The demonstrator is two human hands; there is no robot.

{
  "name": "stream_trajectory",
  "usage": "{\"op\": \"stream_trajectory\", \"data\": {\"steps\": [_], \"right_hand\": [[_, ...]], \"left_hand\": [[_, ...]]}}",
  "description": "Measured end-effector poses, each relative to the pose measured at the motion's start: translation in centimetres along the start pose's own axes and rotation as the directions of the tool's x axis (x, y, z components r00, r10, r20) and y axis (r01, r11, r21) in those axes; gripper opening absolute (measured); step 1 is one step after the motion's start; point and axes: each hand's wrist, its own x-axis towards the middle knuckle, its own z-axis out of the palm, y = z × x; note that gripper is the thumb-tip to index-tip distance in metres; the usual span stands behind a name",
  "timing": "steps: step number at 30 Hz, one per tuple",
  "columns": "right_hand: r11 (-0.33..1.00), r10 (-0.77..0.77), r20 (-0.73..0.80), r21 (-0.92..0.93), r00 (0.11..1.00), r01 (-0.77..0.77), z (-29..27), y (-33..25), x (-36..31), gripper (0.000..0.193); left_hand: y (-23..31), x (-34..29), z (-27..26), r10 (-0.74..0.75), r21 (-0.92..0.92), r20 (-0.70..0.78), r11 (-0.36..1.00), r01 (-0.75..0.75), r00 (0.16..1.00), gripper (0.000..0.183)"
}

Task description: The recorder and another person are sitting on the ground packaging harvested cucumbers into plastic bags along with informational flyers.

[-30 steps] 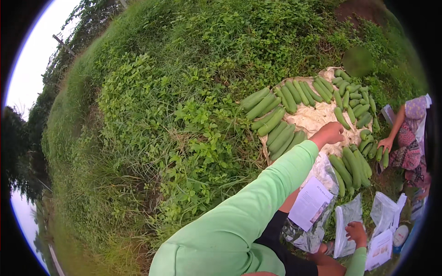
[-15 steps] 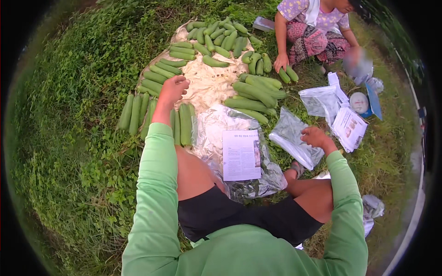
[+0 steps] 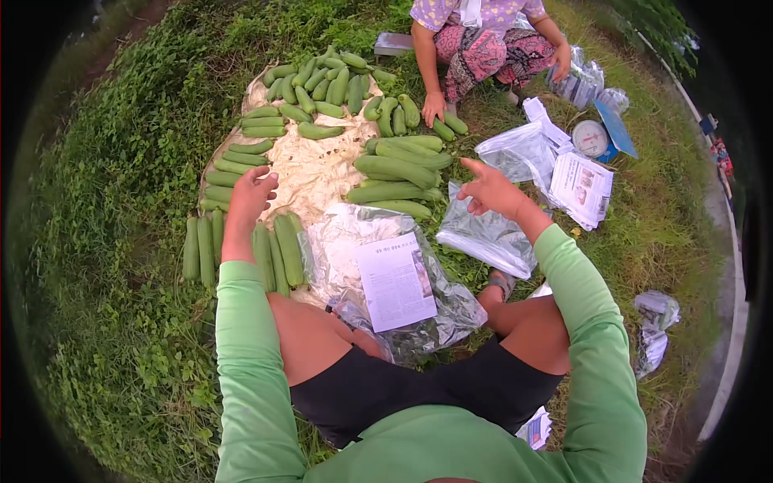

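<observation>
I squat on grass in a green long-sleeved top. My left hand [image 3: 251, 193] hovers with loosely curled fingers over a row of long green cucumbers [image 3: 278, 249] at the near edge of a pale sheet [image 3: 314, 173]. It holds nothing. My right hand [image 3: 491, 189] is raised, fingers spread, above a clear plastic bag [image 3: 483, 233] and beside larger cucumbers [image 3: 398, 171]. A stack of clear bags with a printed paper sheet [image 3: 396, 282] lies between my knees.
Another person in patterned clothes [image 3: 483, 44] crouches across the sheet, one hand [image 3: 433, 107] on small cucumbers [image 3: 444, 127]. A round scale [image 3: 592, 138], printed papers [image 3: 581, 183] and more bags [image 3: 522, 149] lie at right. Tall grass lies left; a concrete edge [image 3: 737, 322] runs far right.
The view has swung from the grassy bank down onto the sheet. My left hand has drawn back slightly from the sheet to the near cucumber row; my right hand has lifted above the bags.
</observation>
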Motion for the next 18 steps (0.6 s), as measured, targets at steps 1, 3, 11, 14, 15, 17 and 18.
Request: {"op": "stream_trajectory", "data": {"steps": [1,3,11,14,15,17,18], "right_hand": [[0.999,0.0,0.039,0.041,0.999,-0.001,1.1,-2.5,0.6,0.085],[0.998,-0.049,0.061,0.045,0.997,0.046,2.7,-6.1,3.9,0.085],[0.95,-0.179,0.129,-0.236,0.975,0.205,13.6,-18.0,10.6,0.088],[0.925,-0.179,0.081,-0.327,0.981,0.196,14.3,-17.6,11.5,0.085],[0.92,-0.191,0.055,-0.338,0.98,0.198,14.6,-17.1,11.7,0.087],[0.918,-0.197,0.03,-0.347,0.98,0.195,14.2,-16.0,12.2,0.088],[0.922,-0.198,0.055,-0.329,0.979,0.205,14.9,-16.4,11.4,0.085]], "left_hand": [[-0.2,0.0,-0.1,0.002,0.006,-0.019,1.0,-0.002,1.0,0.056],[0.1,0.4,1.1,-0.027,0.007,-0.032,1.0,0.028,0.999,0.063],[2.2,-0.3,1.6,-0.096,0.042,-0.078,0.994,0.1,0.992,0.061],[3.1,-0.9,0.8,-0.09,0.004,-0.125,0.996,0.091,0.988,0.06],[3.3,-1.2,0.4,-0.091,-0.004,-0.129,0.996,0.091,0.987,0.059],[2.8,-1.0,-0.3,-0.09,-0.021,-0.13,0.996,0.088,0.987,0.059],[1.5,-1.4,-2.0,-0.104,-0.034,-0.151,0.994,0.1,0.983,0.059]]}}
